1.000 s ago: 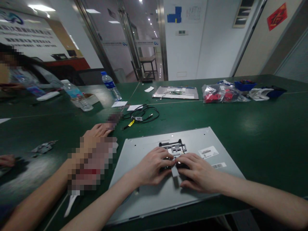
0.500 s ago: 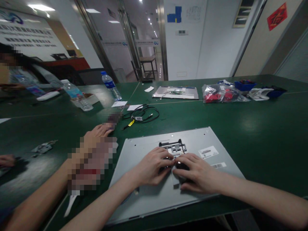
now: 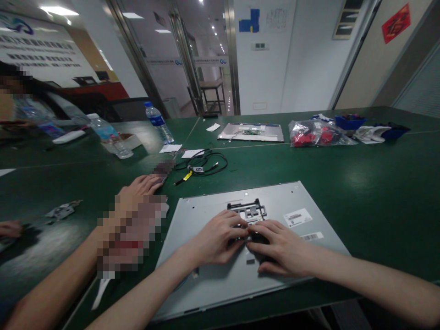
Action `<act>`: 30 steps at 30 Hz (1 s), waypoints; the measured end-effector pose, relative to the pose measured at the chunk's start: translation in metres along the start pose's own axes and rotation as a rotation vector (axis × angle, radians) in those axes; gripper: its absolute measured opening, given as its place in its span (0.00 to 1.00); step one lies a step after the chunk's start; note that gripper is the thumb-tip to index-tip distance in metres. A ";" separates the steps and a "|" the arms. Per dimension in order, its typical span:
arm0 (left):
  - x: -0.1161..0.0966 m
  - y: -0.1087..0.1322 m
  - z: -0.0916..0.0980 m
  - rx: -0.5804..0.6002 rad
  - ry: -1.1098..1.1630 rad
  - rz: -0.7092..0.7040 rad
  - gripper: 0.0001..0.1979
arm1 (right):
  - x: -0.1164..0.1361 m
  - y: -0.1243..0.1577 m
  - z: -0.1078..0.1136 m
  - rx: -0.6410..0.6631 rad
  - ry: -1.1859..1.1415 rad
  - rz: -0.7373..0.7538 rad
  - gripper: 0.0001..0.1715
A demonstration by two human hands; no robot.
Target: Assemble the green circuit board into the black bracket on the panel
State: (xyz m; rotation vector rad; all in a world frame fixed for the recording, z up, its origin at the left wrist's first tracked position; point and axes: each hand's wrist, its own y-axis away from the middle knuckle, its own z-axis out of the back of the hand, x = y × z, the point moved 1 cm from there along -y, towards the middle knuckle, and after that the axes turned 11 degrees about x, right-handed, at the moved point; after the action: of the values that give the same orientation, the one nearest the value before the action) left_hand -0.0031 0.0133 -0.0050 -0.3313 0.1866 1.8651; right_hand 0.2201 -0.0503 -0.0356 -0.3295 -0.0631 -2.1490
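A flat grey metal panel (image 3: 213, 279), like the back of a display, lies on the green table before me. My left hand (image 3: 220, 236) and my right hand (image 3: 278, 245) meet over its middle, fingertips bent together in a pinch just below a black-and-metal bracket (image 3: 249, 210). What they pinch is small and hidden by the fingers. Beneath my fingertips shows a short grey piece (image 3: 250, 260) on the panel. White labels (image 3: 297, 217) are stuck to the panel on the right of the bracket.
Another person's hand (image 3: 139, 188) rests on the table at left, beside blurred-out items. Beyond lie a coiled black cable (image 3: 209, 167), water bottles (image 3: 160, 123), a second panel with a circuit board (image 3: 252, 133) and a plastic bag of red items (image 3: 318, 134).
The grey piece under my fingertips shows shorter and slightly higher than before. My hands have barely moved; the other person's hand has shifted very slightly.
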 end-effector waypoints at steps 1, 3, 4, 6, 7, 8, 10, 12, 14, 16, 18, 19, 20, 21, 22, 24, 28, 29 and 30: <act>0.001 0.000 -0.001 -0.002 0.001 0.001 0.09 | 0.000 0.000 0.000 0.001 0.002 0.005 0.28; 0.001 0.000 -0.002 0.002 0.000 0.008 0.10 | 0.000 0.000 0.001 0.000 0.006 0.017 0.26; 0.001 0.000 -0.002 0.003 -0.002 0.010 0.10 | 0.001 0.000 0.002 -0.002 0.007 0.025 0.25; 0.001 0.000 -0.001 0.012 -0.004 0.010 0.12 | 0.001 0.000 0.003 -0.005 0.008 0.042 0.23; 0.000 0.000 0.000 0.017 -0.005 0.010 0.14 | 0.001 0.000 0.003 -0.006 0.008 0.051 0.22; 0.000 0.000 0.000 0.021 -0.006 0.010 0.15 | 0.001 0.000 0.003 -0.005 0.009 0.063 0.22; 0.000 0.000 0.001 0.030 -0.005 0.011 0.16 | 0.001 0.001 0.002 -0.003 0.008 0.098 0.20; 0.001 0.000 0.001 0.034 -0.002 0.012 0.13 | 0.001 0.001 0.000 -0.003 0.010 0.153 0.19; 0.001 0.000 0.000 0.031 0.004 0.008 0.11 | 0.001 0.001 -0.001 -0.008 0.019 0.206 0.19; 0.001 0.000 0.000 0.021 0.010 0.001 0.11 | 0.002 0.001 0.000 -0.023 0.035 0.226 0.19; 0.001 0.000 0.001 0.012 0.010 0.002 0.11 | 0.003 0.001 0.001 -0.040 0.044 0.203 0.19; 0.001 0.000 0.001 0.012 0.008 0.004 0.11 | 0.003 0.001 0.002 -0.047 0.046 0.182 0.19; 0.001 0.000 0.001 0.014 0.005 0.006 0.11 | 0.003 0.001 0.003 -0.054 0.048 0.158 0.20; 0.001 0.000 0.001 0.015 0.002 0.008 0.11 | 0.003 0.001 0.003 -0.063 0.050 0.135 0.21; 0.000 0.000 0.001 0.016 0.001 0.009 0.12 | 0.003 0.001 0.003 -0.076 0.052 0.115 0.22; 0.000 0.001 0.001 0.014 0.000 0.009 0.13 | 0.002 0.001 0.002 -0.103 0.056 0.086 0.23; 0.001 0.001 0.001 0.009 0.000 0.012 0.15 | 0.000 0.000 -0.001 -0.122 0.048 0.042 0.23; 0.001 0.001 0.000 0.012 0.001 0.013 0.14 | 0.000 -0.001 -0.002 -0.116 0.044 0.034 0.23; 0.001 0.001 0.000 0.016 0.001 0.014 0.13 | 0.000 -0.001 -0.002 -0.109 0.040 0.029 0.23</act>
State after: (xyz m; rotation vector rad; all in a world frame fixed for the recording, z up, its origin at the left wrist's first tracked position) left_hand -0.0044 0.0138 -0.0053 -0.3208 0.2048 1.8764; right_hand 0.2190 -0.0501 -0.0373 -0.3486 0.0809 -2.1340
